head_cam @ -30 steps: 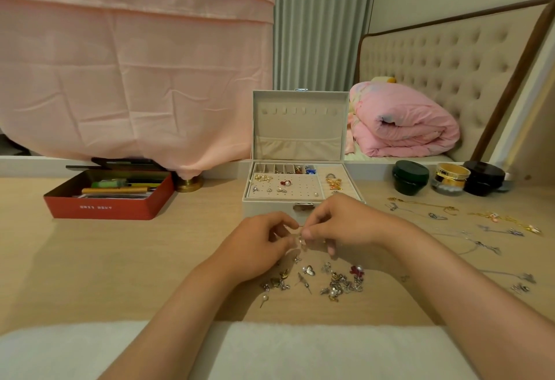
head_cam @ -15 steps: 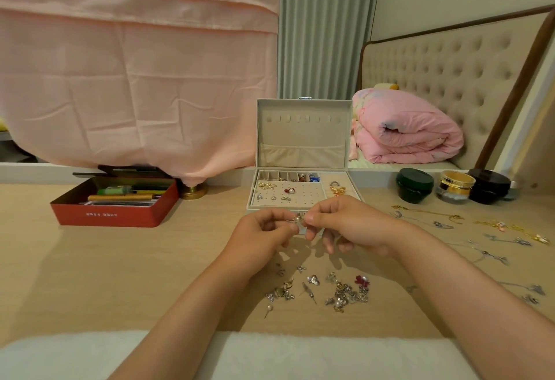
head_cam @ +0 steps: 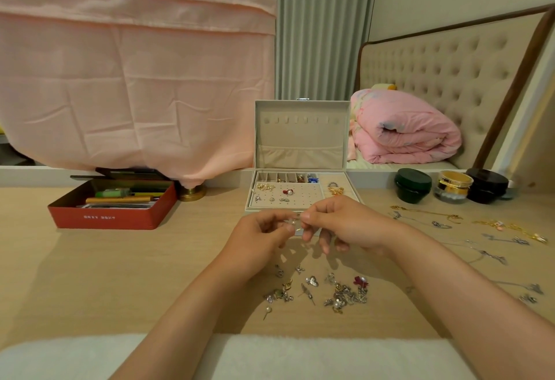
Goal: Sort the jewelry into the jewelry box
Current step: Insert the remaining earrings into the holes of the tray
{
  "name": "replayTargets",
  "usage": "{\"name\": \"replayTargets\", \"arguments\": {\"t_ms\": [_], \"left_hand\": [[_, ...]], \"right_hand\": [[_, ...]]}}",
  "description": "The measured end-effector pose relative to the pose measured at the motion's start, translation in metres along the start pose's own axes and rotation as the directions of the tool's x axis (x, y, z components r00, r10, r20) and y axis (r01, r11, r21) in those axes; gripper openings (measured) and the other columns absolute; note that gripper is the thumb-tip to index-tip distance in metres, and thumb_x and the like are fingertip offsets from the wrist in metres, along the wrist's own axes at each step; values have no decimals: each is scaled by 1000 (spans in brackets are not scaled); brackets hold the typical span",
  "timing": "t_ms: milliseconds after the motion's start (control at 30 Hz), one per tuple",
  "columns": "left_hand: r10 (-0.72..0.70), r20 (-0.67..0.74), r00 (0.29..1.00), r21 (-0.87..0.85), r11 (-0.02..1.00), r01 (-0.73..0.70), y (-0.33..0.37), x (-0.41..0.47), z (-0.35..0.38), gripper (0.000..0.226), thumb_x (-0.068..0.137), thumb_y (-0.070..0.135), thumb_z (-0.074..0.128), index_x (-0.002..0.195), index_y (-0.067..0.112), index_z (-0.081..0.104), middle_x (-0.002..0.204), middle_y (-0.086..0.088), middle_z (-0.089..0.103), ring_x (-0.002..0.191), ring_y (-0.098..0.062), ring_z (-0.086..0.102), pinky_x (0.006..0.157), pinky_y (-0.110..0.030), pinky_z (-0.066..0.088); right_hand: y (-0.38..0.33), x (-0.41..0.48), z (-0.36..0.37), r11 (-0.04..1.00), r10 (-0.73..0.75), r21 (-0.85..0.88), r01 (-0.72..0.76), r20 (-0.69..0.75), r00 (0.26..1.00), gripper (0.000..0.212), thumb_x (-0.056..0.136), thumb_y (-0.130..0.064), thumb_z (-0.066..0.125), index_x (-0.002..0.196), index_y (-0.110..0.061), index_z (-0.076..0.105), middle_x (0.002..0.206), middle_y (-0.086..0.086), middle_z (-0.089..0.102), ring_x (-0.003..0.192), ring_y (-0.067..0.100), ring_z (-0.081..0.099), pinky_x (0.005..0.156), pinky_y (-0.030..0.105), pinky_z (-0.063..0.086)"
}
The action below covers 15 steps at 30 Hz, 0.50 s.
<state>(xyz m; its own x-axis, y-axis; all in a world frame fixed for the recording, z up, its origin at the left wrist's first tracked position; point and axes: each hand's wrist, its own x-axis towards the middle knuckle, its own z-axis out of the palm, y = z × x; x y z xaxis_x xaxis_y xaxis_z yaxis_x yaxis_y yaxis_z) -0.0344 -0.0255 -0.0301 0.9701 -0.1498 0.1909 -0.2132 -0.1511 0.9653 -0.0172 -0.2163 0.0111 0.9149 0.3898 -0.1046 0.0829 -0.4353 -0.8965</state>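
At the pale wooden table (head_cam: pixel 120 274), your left hand (head_cam: pixel 258 240) and right hand (head_cam: pixel 348 226) meet just in front of the open jewelry box (head_cam: pixel 301 139). The thumb and forefinger tips of both pinch one small earring (head_cam: pixel 293 223) between them, and the right hand's other fingers hang loosely curled. The piece is too small to say whether it is a stud with its backing or a single part. Judge it as almost weightless, hard and slick, with a thin post that would bend or prick. Take it by the ornamental head, not the post, and keep it low over the table so a slip does not send it far. The box's perforated pad (head_cam: pixel 295 196) already carries a few studs and looks the likely home for this one; a row of small compartments runs behind it. The loose pile of earrings (head_cam: pixel 345 292) lies on the table between your forearms, near your edge, its pieces touching and probably snagged on one another, so lift them singly. The chains (head_cam: pixel 426 214) spread to your right are limp and likely to tangle; the clasp end seems the safest hold.
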Motion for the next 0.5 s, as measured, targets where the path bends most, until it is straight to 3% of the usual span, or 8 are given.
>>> {"name": "replayTargets", "arguments": {"t_ms": [100,300,400,500], "left_hand": [[-10,-20,1000,2,1000,10,2,1,-1,26,94,6,64,118,17,66,76,0,61,59,-4,53,57,-12,43],[9,-18,1000,81,997,-8,8,0,-7,10,93,8,66,95,15,73,76,-7,63,62,-8,52,56,-15,44],[33,6,999,98,995,-34,12,0,-10,9,93,11,67,93,17,73,76,-7,65,64,-9,53,59,-18,44],[63,14,998,103,993,-64,18,0,-12,6,91,14,70,95,18,72,75,1,68,66,-9,57,65,-22,47]], "right_hand": [[1,0,-2,999,15,-32,-16,-41,999,20,102,-28,57,95,-14,69,88,3,75,52,12,58,43,21,34],[-1,0,1,998,19,-66,-23,-60,998,15,102,-25,58,105,-14,67,97,3,76,58,17,64,42,23,40],[-5,-1,3,997,6,71,-3,-43,999,22,100,-15,60,121,-16,65,103,4,76,68,23,71,44,26,47],[-8,-5,5,981,-40,191,39,2,999,26,96,-11,67,121,-12,70,108,6,76,77,24,73,48,28,53]]}}
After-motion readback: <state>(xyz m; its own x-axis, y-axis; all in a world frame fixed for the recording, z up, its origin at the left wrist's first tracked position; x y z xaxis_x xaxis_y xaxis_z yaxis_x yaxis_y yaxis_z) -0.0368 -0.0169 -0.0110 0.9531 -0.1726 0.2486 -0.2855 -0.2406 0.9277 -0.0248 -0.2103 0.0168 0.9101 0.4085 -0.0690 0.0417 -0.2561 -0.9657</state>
